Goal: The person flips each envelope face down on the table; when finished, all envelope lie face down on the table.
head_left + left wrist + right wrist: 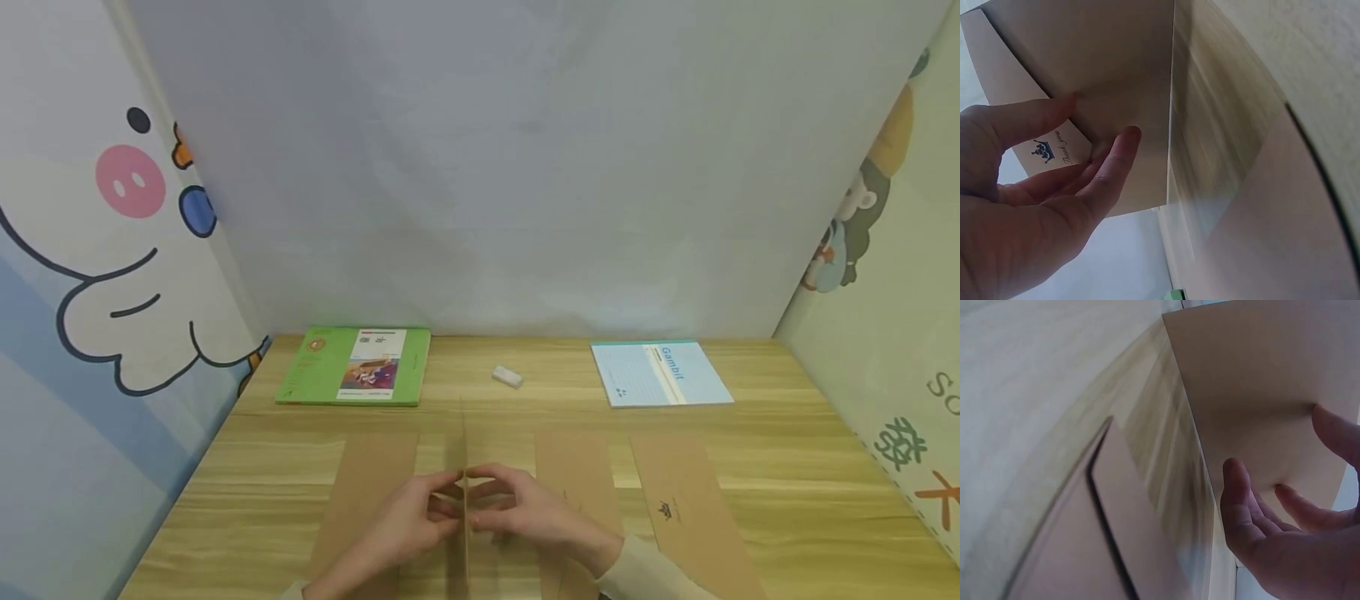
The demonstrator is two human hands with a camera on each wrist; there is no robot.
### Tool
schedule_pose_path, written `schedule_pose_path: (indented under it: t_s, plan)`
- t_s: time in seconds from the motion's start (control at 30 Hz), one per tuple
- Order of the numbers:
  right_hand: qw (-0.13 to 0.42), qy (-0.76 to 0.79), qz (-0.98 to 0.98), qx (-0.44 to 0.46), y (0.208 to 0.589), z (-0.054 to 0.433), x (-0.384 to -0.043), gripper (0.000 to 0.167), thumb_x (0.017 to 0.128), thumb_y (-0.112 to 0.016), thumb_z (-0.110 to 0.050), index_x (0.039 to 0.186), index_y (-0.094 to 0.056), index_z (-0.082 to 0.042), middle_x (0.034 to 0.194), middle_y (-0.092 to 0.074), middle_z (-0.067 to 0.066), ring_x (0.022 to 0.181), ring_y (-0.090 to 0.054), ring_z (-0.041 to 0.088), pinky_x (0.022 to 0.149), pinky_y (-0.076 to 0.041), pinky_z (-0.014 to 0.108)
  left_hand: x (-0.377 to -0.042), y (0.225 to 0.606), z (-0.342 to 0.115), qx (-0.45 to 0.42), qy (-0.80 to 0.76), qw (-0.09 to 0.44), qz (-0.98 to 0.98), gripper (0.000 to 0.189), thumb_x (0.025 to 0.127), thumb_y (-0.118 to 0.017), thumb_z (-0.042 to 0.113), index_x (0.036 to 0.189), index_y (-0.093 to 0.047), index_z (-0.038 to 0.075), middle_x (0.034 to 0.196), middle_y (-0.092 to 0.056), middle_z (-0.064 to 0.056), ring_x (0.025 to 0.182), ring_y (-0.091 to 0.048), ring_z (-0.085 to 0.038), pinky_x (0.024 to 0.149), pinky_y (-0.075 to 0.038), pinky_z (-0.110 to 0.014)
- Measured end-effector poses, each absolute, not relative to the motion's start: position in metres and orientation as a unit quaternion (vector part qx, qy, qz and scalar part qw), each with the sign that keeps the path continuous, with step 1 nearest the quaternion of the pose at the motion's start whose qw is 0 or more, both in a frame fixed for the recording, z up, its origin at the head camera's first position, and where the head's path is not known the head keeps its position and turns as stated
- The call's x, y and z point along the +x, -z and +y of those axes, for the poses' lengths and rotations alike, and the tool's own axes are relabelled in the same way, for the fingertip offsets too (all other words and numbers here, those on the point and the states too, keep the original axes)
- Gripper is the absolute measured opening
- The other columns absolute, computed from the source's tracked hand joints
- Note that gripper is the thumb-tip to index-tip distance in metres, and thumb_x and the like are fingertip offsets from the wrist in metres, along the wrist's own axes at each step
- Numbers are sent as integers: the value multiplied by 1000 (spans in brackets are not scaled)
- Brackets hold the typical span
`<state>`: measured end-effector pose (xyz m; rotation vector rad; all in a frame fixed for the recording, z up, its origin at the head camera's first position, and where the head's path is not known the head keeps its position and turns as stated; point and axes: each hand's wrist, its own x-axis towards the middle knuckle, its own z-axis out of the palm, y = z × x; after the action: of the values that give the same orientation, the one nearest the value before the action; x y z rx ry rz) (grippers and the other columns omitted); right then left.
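Observation:
A brown kraft envelope [467,550] stands on its long edge on the table, seen nearly edge-on from the head. My left hand [412,517] presses its fingertips to one face, where the left wrist view has a pointed flap [1013,69] with a blue crown and "Thank you" print. Against the plain opposite face rest the fingertips of my right hand [528,512], fingers spread and slightly bent. The envelope is held upright between both hands. One flat envelope [375,471] lies by the left forearm; two more, a middle one [577,467] and a crown-printed one [693,508], lie on the right.
Along the back of the wooden table [795,467] lie a green book [315,375], a small white eraser [507,377] and a light blue "Gambit" notebook [633,375]. A grey-white curtain [517,167] rises behind, with printed cloth panels at both sides.

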<state>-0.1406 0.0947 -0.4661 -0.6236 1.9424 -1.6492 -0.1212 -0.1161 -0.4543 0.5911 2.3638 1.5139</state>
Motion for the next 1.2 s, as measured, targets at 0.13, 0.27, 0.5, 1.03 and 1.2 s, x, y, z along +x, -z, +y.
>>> schedule_pose_path:
  t_s: [0.13,0.27,0.5,1.03,1.2]
  plan:
    - [249,610,721,-215,465,92,-139,53,87,-71,-15,134,-48,-6,122,-57,16,101,-62,27,76,-52,34,-120,454,-116,209,-527,133,813,55,78,-69,-10,129,-48,-15,108,-63,-18,86,-67,-23,70,-54,-26]
    - [246,614,722,-203,463,91,-137,51,88,-70,-15,133,-48,-4,122,-55,17,103,-60,29,77,-51,37,-119,452,-116,206,-522,129,817,53,77,-68,-10,127,-51,-13,110,-63,-18,84,-66,-20,70,-54,-26]
    - [237,611,731,-192,462,91,-135,47,89,-70,-19,126,-46,-4,125,-50,20,110,-55,38,82,-49,45,-117,446,-114,205,-535,133,809,52,79,-63,-14,129,-49,-13,115,-61,-21,90,-66,-22,75,-53,-26]
    - [238,647,709,-151,469,92,-137,50,90,-69,-23,124,-42,0,117,-55,23,91,-61,26,69,-53,39,-114,435,-113,213,-589,121,770,57,81,-59,-17,134,-37,-20,110,-61,-24,94,-65,-31,77,-53,-31]
    - [227,627,731,-144,473,94,-139,55,88,-71,-28,125,-42,-1,115,-55,19,90,-60,24,66,-50,37,-116,433,-118,220,-586,115,772,52,83,-55,-15,132,-38,-20,107,-63,-22,92,-64,-30,77,-53,-30]
